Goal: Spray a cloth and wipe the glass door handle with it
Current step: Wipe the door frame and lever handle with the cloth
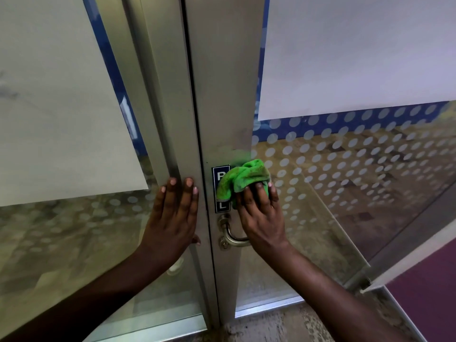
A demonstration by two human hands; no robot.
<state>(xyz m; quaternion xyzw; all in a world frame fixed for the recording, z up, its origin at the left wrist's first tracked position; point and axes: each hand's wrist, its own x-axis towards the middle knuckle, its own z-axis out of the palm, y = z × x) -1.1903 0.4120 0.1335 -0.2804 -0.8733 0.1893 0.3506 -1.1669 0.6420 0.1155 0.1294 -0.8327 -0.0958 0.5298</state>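
A bunched green cloth (243,180) is pressed against the metal frame of the right glass door, over a dark sign plate (220,175). My right hand (260,213) holds the cloth from below, fingers spread over it. Just under that hand a curved metal door handle (233,236) sticks out of the frame, partly hidden by my wrist. My left hand (174,218) lies flat, fingers apart, on the frame of the left door. No spray bottle is in view.
Two glass doors with frosted dots meet at a vertical seam (197,144). White paper sheets (357,53) cover the upper glass. A metal threshold (266,308) runs along the speckled floor; a purple mat (429,292) lies at the right.
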